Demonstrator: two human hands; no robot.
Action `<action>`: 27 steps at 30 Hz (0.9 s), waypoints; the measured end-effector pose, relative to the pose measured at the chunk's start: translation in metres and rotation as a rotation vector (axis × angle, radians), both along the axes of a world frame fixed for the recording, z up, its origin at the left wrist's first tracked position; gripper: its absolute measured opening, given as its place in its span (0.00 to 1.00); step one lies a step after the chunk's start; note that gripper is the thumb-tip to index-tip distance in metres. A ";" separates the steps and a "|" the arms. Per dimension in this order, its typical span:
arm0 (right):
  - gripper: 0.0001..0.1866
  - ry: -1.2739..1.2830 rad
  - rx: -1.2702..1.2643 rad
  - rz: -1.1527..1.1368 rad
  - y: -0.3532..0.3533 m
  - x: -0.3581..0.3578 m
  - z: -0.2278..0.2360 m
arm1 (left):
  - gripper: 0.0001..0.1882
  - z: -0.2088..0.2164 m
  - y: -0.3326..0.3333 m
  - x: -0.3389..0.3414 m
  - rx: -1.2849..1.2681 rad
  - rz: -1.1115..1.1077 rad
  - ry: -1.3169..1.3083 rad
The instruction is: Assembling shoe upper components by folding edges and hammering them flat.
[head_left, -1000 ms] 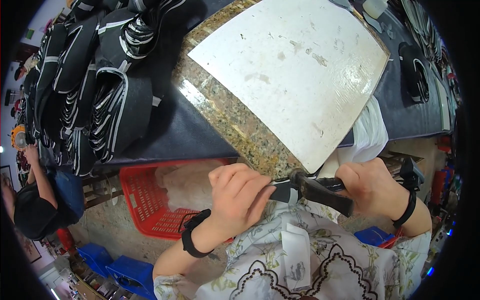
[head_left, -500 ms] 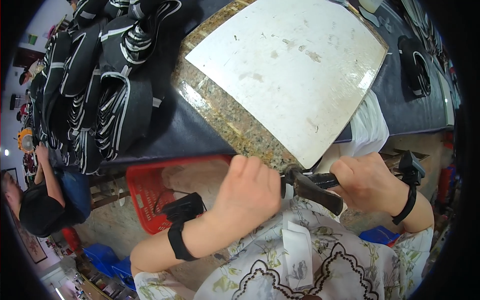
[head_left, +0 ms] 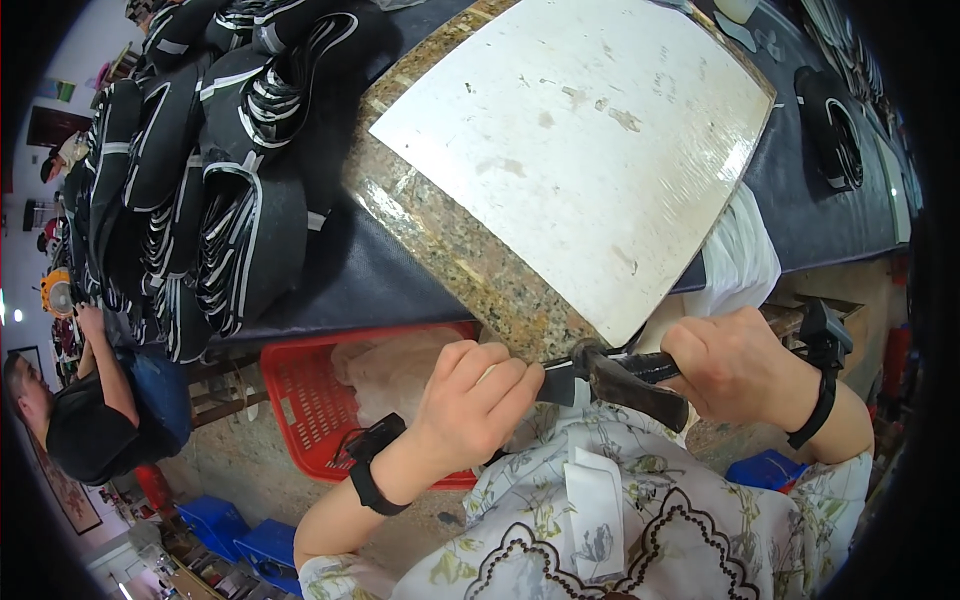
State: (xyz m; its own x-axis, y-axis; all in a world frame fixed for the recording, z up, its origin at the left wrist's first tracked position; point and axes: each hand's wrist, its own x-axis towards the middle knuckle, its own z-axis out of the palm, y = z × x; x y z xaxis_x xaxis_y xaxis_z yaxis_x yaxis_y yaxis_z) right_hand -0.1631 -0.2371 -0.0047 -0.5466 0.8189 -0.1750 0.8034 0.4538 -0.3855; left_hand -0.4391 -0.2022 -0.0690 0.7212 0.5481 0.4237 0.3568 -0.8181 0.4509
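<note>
Both my hands are at the near edge of the work slab, close to my body. My right hand (head_left: 735,365) is closed around the dark handle of a hammer (head_left: 640,392), whose worn metal head points toward my left hand and downward. My left hand (head_left: 478,405) is closed, its fingers curled around a flat grey piece (head_left: 558,383) that shows between my fingers and the hammer head. Its kind cannot be made out, and most of it is hidden by my hand. A white sheet (head_left: 580,150) covers much of the speckled stone slab (head_left: 470,260) just beyond.
Bundles of black strips with white edging (head_left: 245,230) are piled at the left of the dark table (head_left: 370,265). Another black roll (head_left: 830,135) lies at the right. Below the table edge are a red basket (head_left: 295,400) and a white bag (head_left: 740,250). A person (head_left: 95,425) works at far left.
My left hand has moved left, away from the hammer head, exposing more of the grey piece. The right hand and hammer have barely moved.
</note>
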 end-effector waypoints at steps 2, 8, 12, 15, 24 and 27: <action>0.19 0.000 -0.009 0.001 0.001 0.000 0.000 | 0.16 -0.005 -0.003 -0.002 0.024 0.016 -0.025; 0.19 -0.039 -0.046 0.011 0.003 -0.001 0.005 | 0.20 -0.022 -0.009 -0.002 -0.056 0.098 -0.179; 0.18 -0.037 -0.054 0.021 0.005 -0.001 0.007 | 0.21 -0.023 -0.010 -0.005 0.129 0.069 -0.092; 0.18 -0.065 -0.050 0.033 0.008 -0.003 0.010 | 0.20 -0.021 -0.009 0.001 0.110 0.079 -0.103; 0.17 -0.049 -0.072 0.069 0.015 -0.008 0.016 | 0.15 -0.015 -0.017 0.008 0.216 0.115 0.026; 0.17 -0.038 -0.086 0.082 0.015 -0.010 0.016 | 0.15 -0.019 -0.018 0.006 0.199 0.129 -0.021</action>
State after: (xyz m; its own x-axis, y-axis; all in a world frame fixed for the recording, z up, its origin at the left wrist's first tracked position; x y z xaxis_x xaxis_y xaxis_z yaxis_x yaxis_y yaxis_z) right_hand -0.1728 -0.2219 0.0110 -0.6028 0.7526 -0.2649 0.7796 0.4852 -0.3959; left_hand -0.4328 -0.2201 -0.0884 0.6403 0.5395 0.5467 0.4568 -0.8397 0.2937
